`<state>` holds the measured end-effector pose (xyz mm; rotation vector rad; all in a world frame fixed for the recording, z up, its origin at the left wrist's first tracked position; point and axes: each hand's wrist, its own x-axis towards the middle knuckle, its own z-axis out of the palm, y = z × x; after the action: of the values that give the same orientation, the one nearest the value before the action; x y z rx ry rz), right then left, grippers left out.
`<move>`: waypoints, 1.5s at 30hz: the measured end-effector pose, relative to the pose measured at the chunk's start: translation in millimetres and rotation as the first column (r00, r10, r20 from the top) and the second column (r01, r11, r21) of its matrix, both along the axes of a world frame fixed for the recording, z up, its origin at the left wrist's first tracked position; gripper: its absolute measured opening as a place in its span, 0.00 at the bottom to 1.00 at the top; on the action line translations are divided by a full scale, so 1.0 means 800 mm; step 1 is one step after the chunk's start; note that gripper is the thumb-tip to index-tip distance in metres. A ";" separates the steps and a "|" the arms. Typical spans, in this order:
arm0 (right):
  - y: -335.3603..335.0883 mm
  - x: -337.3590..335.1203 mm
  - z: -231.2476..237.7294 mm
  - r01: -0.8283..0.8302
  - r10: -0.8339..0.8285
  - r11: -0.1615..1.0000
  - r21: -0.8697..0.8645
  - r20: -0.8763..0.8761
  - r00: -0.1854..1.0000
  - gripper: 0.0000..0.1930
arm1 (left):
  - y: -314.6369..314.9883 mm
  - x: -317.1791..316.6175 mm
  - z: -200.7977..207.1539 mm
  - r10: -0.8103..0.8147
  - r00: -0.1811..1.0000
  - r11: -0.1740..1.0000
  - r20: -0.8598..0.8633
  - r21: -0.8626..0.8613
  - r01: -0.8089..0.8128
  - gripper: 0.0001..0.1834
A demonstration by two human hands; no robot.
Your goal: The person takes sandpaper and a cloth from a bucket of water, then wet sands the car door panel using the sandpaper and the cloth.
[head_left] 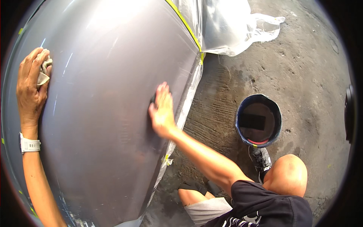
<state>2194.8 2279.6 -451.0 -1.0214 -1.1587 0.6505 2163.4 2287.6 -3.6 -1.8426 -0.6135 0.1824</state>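
A large, smooth grey vehicle body panel (pixel 102 125) fills the left half of the head view. At its far left side, my left hand (pixel 32 85) rests on the surface with a crumpled, light-coloured cloth (pixel 44 68) held under its curled fingers. My right hand (pixel 163 111) lies closer to the panel's right edge, slightly blurred, its fingers pointing away from me. A small dark pad (pixel 152 99) shows between thumb and forefinger; the palm and fingers hide most of it. A white watch (pixel 29 144) is on my left wrist.
Yellow-green masking tape (pixel 185 24) and clear plastic sheeting (pixel 227 30) line the panel's right edge. On the rough concrete floor (pixel 310 87), right of my right arm, stands a dark bucket (pixel 279 117) of liquid with a black rectangular shape in it. My shoe (pixel 261 159) is beside it.
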 end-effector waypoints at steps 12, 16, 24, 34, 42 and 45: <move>-0.160 -0.055 0.070 -0.222 0.176 0.815 0.534 0.138 0.975 0.39 | 0.001 0.002 -0.003 -0.062 0.998 0.998 -0.006 -0.009 0.062 0.19; -0.082 -0.027 0.058 -0.303 0.184 0.885 0.354 0.331 0.925 0.42 | 0.001 -0.002 0.002 -0.062 0.998 0.998 -0.027 -0.004 0.062 0.17; 0.036 0.020 0.127 0.195 -0.188 0.957 0.214 -0.053 0.981 0.39 | 0.011 -0.013 0.007 -0.127 0.992 0.991 -0.021 -0.043 0.126 0.17; -0.096 -0.041 0.136 -0.170 0.099 0.788 0.592 0.149 0.984 0.41 | -0.012 0.001 0.004 -0.080 0.996 0.985 -0.032 -0.156 0.074 0.24; 0.073 0.046 0.205 0.237 -0.225 0.914 0.330 -0.075 0.971 0.38 | -0.075 -0.028 0.012 0.117 0.992 0.971 -0.048 -0.206 -0.125 0.28; -0.008 0.023 0.210 0.163 -0.166 0.920 0.358 -0.021 0.986 0.43 | -0.071 -0.024 0.010 0.096 0.994 0.978 -0.060 -0.179 -0.106 0.30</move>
<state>2212.9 2273.4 -282.8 -0.7979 -1.1349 0.2846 2144.2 2231.0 4.4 -1.9766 -0.6732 0.3626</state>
